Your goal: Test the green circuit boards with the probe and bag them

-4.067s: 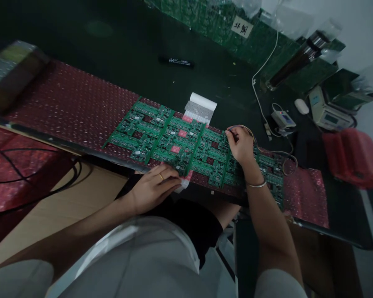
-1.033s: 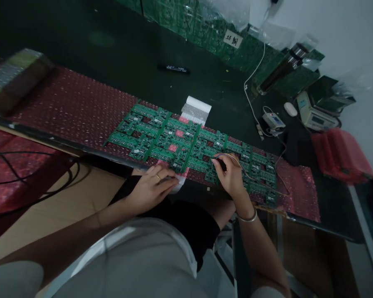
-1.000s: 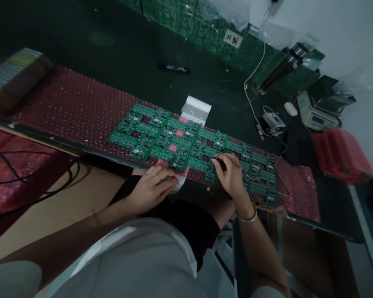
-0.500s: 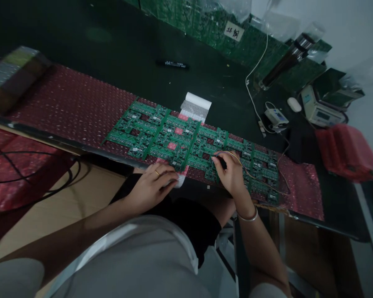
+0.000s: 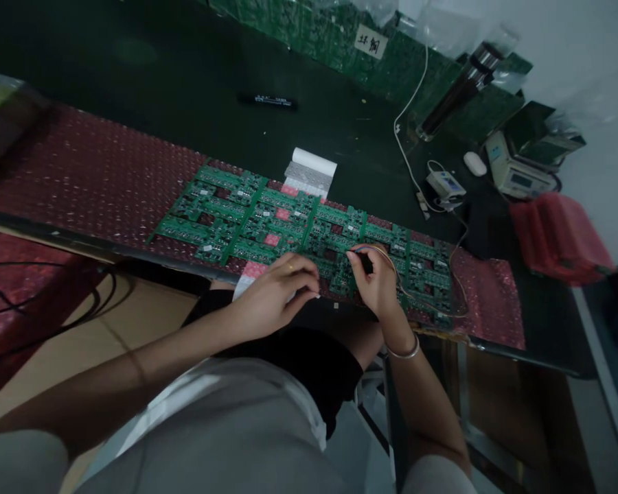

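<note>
Green circuit boards (image 5: pixel 226 206) lie joined in a long row on red bubble wrap (image 5: pixel 113 154). My left hand (image 5: pixel 288 291) is over their near edge, thumb and fingers pinched together, with a small white piece just showing at the fingertips. My right hand (image 5: pixel 378 278) is closed in a pinch above the boards, gripping the end of a thin wire (image 5: pixel 391 264) that runs off to the right. Beneath the boards passes a strip of label paper (image 5: pixel 242 285), whose far end curls into a white roll (image 5: pixel 314 161). A tiny white square (image 5: pixel 336 305) sits near the bench's front edge.
A black marker (image 5: pixel 268 101) lies behind the boards. At the right are a small white device (image 5: pixel 445 184), a white mouse (image 5: pixel 474 163), a boxy instrument (image 5: pixel 520 178) and stacked red bubble-wrapped packs (image 5: pixel 561 237). Black cables (image 5: pixel 95 302) hang at the left.
My left hand has moved right and slightly up, away from the strip's near end, and its fingers have come together. The right hand keeps its pinch. The whole view has shifted a little.
</note>
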`<move>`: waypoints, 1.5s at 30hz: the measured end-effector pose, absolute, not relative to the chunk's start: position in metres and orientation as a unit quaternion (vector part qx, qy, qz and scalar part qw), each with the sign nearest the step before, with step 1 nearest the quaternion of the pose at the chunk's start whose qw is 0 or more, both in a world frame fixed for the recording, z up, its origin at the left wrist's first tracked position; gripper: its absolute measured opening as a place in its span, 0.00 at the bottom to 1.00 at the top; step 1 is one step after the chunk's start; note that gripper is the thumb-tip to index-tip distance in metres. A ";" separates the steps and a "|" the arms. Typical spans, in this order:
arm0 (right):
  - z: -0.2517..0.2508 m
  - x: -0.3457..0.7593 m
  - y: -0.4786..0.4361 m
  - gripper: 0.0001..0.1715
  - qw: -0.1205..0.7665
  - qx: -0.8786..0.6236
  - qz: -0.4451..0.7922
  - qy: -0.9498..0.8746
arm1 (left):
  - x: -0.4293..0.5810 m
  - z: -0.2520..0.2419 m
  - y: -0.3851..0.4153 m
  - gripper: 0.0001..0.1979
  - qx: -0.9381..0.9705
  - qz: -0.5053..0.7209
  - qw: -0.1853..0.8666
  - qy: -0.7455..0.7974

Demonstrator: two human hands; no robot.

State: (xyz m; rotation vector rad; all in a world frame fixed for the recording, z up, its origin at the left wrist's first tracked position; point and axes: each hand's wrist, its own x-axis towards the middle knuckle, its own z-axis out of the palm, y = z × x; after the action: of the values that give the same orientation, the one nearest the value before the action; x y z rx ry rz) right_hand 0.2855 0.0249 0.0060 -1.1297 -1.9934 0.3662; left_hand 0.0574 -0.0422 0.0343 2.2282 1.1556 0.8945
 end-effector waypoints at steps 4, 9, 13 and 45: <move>0.006 0.286 0.026 0.14 0.400 -0.463 0.158 -0.775 | 0.082 0.032 -0.002 0.08 0.865 0.250 0.236 0.366; 0.006 0.285 0.027 0.14 0.409 -0.472 0.167 -0.763 | 0.092 0.027 0.022 0.09 0.907 0.170 0.178 0.342; 0.006 0.286 0.026 0.14 0.405 -0.482 0.175 -0.757 | 0.093 0.028 0.025 0.10 0.919 0.144 0.149 0.335; 0.024 0.248 0.043 0.11 0.296 -0.392 0.145 -0.859 | 0.046 0.011 -0.076 0.16 0.843 0.316 0.038 0.434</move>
State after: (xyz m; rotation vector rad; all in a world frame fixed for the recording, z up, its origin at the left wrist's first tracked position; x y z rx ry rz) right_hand 0.2480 0.0429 0.0245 -1.0437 -2.2848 0.3868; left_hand 0.0461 -0.0763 0.0108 2.5864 1.3303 0.9701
